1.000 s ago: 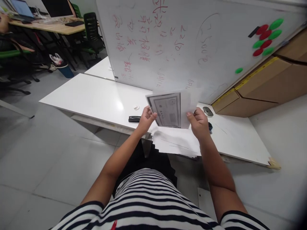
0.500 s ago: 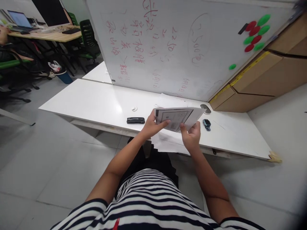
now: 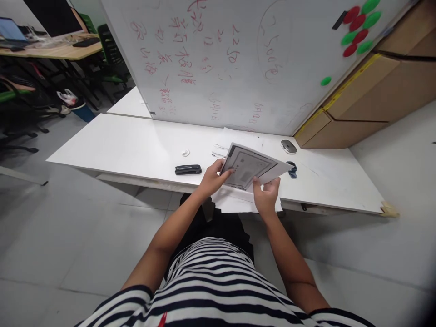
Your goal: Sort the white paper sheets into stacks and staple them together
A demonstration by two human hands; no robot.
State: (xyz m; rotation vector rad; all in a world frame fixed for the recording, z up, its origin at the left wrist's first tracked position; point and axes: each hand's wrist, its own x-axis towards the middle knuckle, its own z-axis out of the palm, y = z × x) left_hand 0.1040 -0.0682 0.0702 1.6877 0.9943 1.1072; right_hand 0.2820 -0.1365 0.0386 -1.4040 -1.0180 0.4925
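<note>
Between my two hands is a stack of printed paper sheets [image 3: 247, 168], tilted above the table's front edge, its top sheet showing a dark-bordered print. My left hand [image 3: 215, 176] grips the left edge, thumb on top. On the lower right my right hand [image 3: 266, 195] is closed round the sheets, thumb on the front. More white paper [image 3: 235, 203] lies below them and sticks out over the table edge. A black stapler [image 3: 188, 169] rests left of my left hand. Behind the stack lie other papers [image 3: 235, 136], partly covered. A dark blue watch [image 3: 292, 170] is right of the stack, partly hidden by it.
The white table [image 3: 136, 145] runs beneath a whiteboard [image 3: 204, 59] with red writing and magnets. A computer mouse [image 3: 289, 146] and a small white curled item [image 3: 185, 153] lie on it. Cardboard boxes [image 3: 368, 100] stand at the right. A bin [image 3: 81, 110] is on the floor at left.
The paper stack has tilted, so its printed face shows more fully and its right corner points lower right. It now covers part of the watch. Both hands keep their hold; the view has shifted slightly.
</note>
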